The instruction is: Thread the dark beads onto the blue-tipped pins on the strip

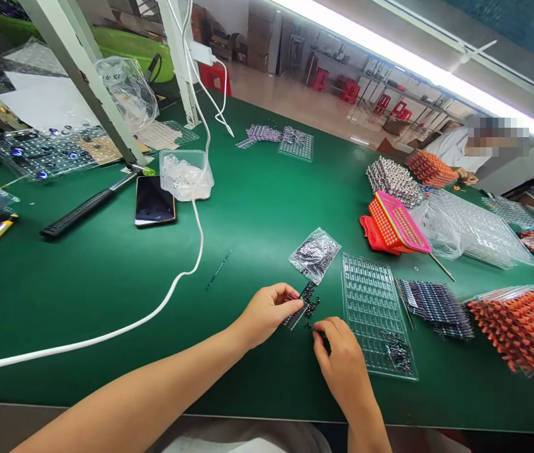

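Observation:
My left hand (271,311) is closed, thumb and forefinger pinching a thin dark stick (303,290). Under its fingers is a small patterned strip (295,318); whether the hand grips that too is hard to see. Loose small dark beads (313,304) lie right beside these fingertips. My right hand (341,352) is closed in a pinch at the near side of the beads; what it holds, if anything, is too small to make out. Beyond the beads lies a transparent bag of dark beads (315,251). Right of the hands is a transparent moulded tray (373,299) with dark pieces (398,351) at its near end.
A stack of dark strips (437,308) and orange pieces (524,324) stand rightward, behind them a pink-orange basket (399,223). Left are a white cable (172,286), phone (154,200), hammer (87,204) and plastic tub (186,189). Another person (470,148) sits at the far right.

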A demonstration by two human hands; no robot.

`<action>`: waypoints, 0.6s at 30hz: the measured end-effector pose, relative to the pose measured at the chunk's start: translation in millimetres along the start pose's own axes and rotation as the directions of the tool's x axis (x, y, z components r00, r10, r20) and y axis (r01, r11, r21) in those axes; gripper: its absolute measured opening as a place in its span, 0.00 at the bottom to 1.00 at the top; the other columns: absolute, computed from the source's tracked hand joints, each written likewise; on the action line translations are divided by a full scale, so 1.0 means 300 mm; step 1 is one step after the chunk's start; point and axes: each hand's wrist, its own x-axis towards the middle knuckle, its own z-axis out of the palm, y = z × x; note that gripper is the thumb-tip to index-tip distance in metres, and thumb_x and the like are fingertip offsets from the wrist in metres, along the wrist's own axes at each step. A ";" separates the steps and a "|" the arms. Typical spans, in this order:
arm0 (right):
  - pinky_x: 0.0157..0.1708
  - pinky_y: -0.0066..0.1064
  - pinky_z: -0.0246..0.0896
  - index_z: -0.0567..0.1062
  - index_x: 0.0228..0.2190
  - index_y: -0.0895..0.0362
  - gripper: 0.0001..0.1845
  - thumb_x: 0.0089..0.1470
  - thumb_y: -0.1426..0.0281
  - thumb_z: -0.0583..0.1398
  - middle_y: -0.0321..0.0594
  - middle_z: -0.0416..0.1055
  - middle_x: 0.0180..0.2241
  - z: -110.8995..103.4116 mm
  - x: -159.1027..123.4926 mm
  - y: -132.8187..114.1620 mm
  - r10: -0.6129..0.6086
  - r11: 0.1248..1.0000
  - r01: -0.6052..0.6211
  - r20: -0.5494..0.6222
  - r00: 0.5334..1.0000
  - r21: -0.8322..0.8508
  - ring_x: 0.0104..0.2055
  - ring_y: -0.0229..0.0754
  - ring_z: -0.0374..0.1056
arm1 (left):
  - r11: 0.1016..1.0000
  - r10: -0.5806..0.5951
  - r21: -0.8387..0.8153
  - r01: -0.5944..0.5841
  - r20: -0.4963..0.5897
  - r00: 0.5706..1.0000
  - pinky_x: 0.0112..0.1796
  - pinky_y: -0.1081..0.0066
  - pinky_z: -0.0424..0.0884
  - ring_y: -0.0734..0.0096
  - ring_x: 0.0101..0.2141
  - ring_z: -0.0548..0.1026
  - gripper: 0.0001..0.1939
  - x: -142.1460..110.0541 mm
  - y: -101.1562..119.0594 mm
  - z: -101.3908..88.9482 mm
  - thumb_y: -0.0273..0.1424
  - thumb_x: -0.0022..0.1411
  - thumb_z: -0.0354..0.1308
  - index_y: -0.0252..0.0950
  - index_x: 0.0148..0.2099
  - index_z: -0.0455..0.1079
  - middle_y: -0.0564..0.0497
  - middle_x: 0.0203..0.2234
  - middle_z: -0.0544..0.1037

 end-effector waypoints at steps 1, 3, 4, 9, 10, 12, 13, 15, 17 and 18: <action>0.39 0.36 0.62 0.71 0.36 0.55 0.08 0.60 0.78 0.54 0.40 0.69 0.34 -0.001 -0.001 -0.001 0.005 1.000 -0.005 0.000 1.000 0.005 0.37 0.44 0.67 | 1.000 -0.003 -0.002 0.003 0.005 1.000 0.33 0.73 0.65 0.74 0.29 0.70 0.11 0.000 -0.001 0.000 0.34 0.51 0.67 0.34 0.33 0.70 0.55 0.26 0.73; 0.38 0.36 0.62 0.71 0.36 0.55 0.07 0.60 0.77 0.55 0.40 0.70 0.34 0.000 0.005 -0.003 0.012 1.000 -0.012 0.012 1.000 0.015 0.37 0.44 0.67 | 1.000 -0.008 -0.002 0.008 0.011 1.000 0.33 0.73 0.65 0.75 0.29 0.70 0.11 0.001 -0.004 0.000 0.34 0.52 0.67 0.34 0.33 0.70 0.55 0.26 0.73; 0.38 0.35 0.62 0.71 0.36 0.55 0.07 0.60 0.77 0.55 0.40 0.70 0.34 0.002 0.010 -0.005 0.014 1.000 -0.014 0.022 1.000 0.020 0.36 0.44 0.66 | 1.000 -0.009 0.003 0.009 0.012 1.000 0.33 0.73 0.65 0.74 0.29 0.69 0.11 0.002 -0.006 -0.001 0.34 0.52 0.67 0.34 0.33 0.70 0.55 0.26 0.73; 0.35 0.33 0.61 0.70 0.33 0.55 0.07 0.59 0.77 0.54 0.39 0.68 0.33 0.018 0.032 -0.008 0.040 0.998 -0.043 0.054 0.998 0.045 0.35 0.42 0.66 | 0.999 -0.009 0.046 0.009 0.003 1.000 0.33 0.72 0.65 0.73 0.30 0.69 0.12 0.006 -0.009 -0.005 0.35 0.52 0.66 0.33 0.34 0.70 0.54 0.26 0.73; 0.35 0.33 0.61 0.69 0.31 0.55 0.07 0.59 0.77 0.54 0.39 0.68 0.32 0.022 0.032 -0.006 0.047 0.998 -0.049 0.052 0.998 0.042 0.35 0.42 0.66 | 0.999 -0.007 0.049 0.006 0.004 1.000 0.33 0.72 0.64 0.74 0.30 0.69 0.12 0.006 -0.010 -0.005 0.35 0.53 0.66 0.33 0.34 0.70 0.54 0.26 0.73; 0.35 0.34 0.60 0.68 0.30 0.55 0.06 0.57 0.77 0.55 0.38 0.67 0.31 0.031 0.028 -0.002 0.060 0.998 -0.061 0.045 0.997 0.023 0.34 0.42 0.65 | 0.998 -0.002 0.056 0.001 0.008 1.000 0.33 0.72 0.64 0.74 0.29 0.69 0.12 0.005 -0.012 -0.004 0.35 0.52 0.66 0.33 0.34 0.70 0.54 0.26 0.73; 0.35 0.34 0.60 0.68 0.30 0.55 0.06 0.56 0.77 0.55 0.38 0.67 0.31 0.035 0.024 0.001 0.065 0.998 -0.065 0.040 0.997 0.013 0.34 0.42 0.65 | 0.998 -0.001 0.060 0.000 0.010 1.000 0.33 0.72 0.64 0.74 0.29 0.69 0.12 0.004 -0.013 -0.004 0.35 0.52 0.66 0.33 0.34 0.70 0.54 0.26 0.73; 0.35 0.34 0.60 0.67 0.29 0.56 0.05 0.55 0.77 0.56 0.37 0.67 0.30 0.039 0.016 0.004 0.076 0.997 -0.077 0.028 0.997 0.008 0.33 0.42 0.65 | 0.997 -0.003 0.073 0.002 0.007 1.000 0.32 0.72 0.64 0.74 0.29 0.69 0.11 0.002 -0.014 -0.003 0.35 0.52 0.66 0.33 0.33 0.70 0.55 0.26 0.73; 0.34 0.34 0.60 0.67 0.29 0.55 0.05 0.55 0.76 0.57 0.37 0.66 0.30 0.034 0.009 0.001 0.096 0.995 -0.096 0.003 0.995 0.038 0.32 0.41 0.65 | 0.996 -0.016 0.089 0.015 0.010 1.000 0.32 0.72 0.64 0.74 0.28 0.70 0.12 0.000 -0.013 -0.001 0.35 0.52 0.67 0.34 0.32 0.69 0.54 0.25 0.74; 0.33 0.33 0.61 0.68 0.29 0.55 0.05 0.55 0.76 0.57 0.36 0.66 0.29 0.028 0.008 -0.004 0.105 0.992 -0.103 -0.022 0.994 0.069 0.32 0.41 0.65 | 0.996 -0.031 0.089 0.029 0.021 0.999 0.32 0.72 0.65 0.73 0.29 0.71 0.12 -0.002 -0.013 0.000 0.35 0.52 0.67 0.34 0.32 0.69 0.53 0.25 0.75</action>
